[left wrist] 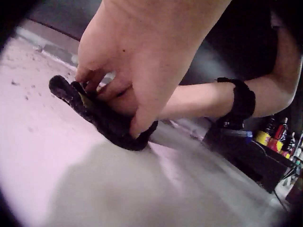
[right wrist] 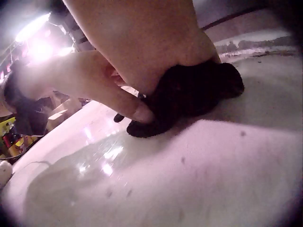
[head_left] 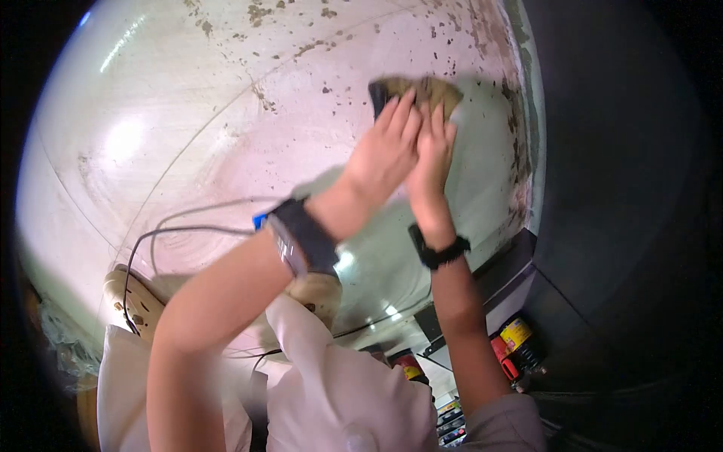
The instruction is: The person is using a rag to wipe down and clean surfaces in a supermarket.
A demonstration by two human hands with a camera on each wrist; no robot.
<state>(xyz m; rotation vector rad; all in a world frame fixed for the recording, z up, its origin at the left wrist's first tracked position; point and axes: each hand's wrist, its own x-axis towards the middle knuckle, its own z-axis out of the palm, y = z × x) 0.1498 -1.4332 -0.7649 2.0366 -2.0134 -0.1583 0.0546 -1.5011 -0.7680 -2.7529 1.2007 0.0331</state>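
Both hands meet on a folded brown and black cloth (head_left: 443, 92) lying against a broad whitish surface (head_left: 301, 135). My left hand (head_left: 382, 151) comes in from the lower left, its straight fingers laid over the cloth beside and partly across my right hand. In the left wrist view, the left thumb reaches down to the lower edge of the dark cloth (left wrist: 102, 118). My right hand (head_left: 432, 154) also extends straight fingers onto the cloth and presses it. The right wrist view shows the cloth (right wrist: 199, 92) bunched up in front of the right hand, hiding its fingertips.
Brown flecks (head_left: 309, 49) dot the whitish surface. A dark panel (head_left: 617, 166) borders its right side. A black cable (head_left: 181, 228) curves past a tan shoe (head_left: 135, 297) at lower left. Bottles with yellow and red labels (head_left: 516, 335) stand at lower right.
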